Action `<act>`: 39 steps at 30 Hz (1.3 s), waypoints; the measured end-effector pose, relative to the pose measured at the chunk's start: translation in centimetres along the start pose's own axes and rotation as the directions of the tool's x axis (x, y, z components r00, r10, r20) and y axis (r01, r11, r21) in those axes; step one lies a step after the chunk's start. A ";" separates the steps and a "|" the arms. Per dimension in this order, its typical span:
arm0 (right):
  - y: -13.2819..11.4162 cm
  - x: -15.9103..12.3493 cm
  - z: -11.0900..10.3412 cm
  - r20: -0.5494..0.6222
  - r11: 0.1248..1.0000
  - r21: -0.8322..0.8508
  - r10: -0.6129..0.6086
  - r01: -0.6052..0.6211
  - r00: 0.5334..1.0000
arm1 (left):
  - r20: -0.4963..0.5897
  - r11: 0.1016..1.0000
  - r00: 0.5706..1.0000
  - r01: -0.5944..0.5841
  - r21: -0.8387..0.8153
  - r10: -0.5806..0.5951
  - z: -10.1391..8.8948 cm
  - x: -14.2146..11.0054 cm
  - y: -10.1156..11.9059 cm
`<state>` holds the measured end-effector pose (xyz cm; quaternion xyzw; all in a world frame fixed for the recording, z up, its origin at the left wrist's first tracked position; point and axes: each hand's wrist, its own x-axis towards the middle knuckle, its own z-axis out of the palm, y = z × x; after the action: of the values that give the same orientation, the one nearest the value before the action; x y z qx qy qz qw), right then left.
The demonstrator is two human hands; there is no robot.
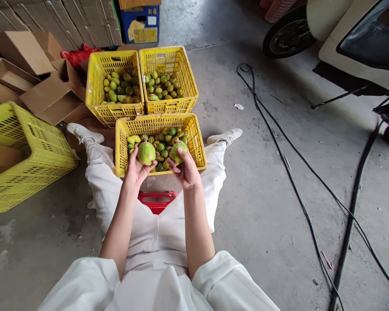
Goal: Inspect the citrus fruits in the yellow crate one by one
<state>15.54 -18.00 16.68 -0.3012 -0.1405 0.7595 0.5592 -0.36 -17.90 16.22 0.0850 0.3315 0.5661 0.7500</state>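
My left hand (136,167) is closed around a large yellow-green lemon (146,153), its fingers cupping the fruit from below. In my right hand (188,169) is another green lemon (177,152), gripped between thumb and fingers. Both are held over the near rim of a yellow plastic crate (199,144) standing between my feet. Many green and yellow lemons (161,147) lie inside that crate, partly hidden by my hands. Behind it, a left yellow crate (95,86) and a right yellow crate (186,69) also hold green and yellow lemons.
A larger yellow-green crate (48,160) with cardboard inside stands at left, near piled cardboard boxes (48,93). A red plastic stool (157,203) is beneath me. Black cables (287,162) cross the floor at right, near a white parked vehicle (350,47). A blue carton (140,23) stands behind.
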 end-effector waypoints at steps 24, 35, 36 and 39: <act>-0.1 -0.7 1.2 0.022 0.975 -0.148 -0.165 0.166 0.986 | 0.032 0.999 0.999 -0.042 0.019 0.041 -0.8 -0.6 0.4; 0.4 -0.2 0.6 0.005 0.993 -0.095 -0.074 0.075 0.997 | -0.064 0.991 0.990 -0.123 0.055 0.127 -0.5 -0.1 -0.2; 0.5 -0.3 0.6 -0.003 0.994 -0.096 -0.054 0.054 0.999 | -0.066 0.992 0.990 -0.119 0.052 0.122 -0.5 -0.1 -0.2; 0.5 -0.3 0.6 -0.044 0.995 -0.100 -0.017 0.013 0.999 | -0.065 0.995 0.993 -0.100 0.019 0.101 -0.3 -0.2 0.0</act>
<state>14.88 -18.35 16.93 -0.3444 -0.1679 0.7405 0.5521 -0.52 -18.17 16.09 0.0891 0.3558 0.6030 0.7084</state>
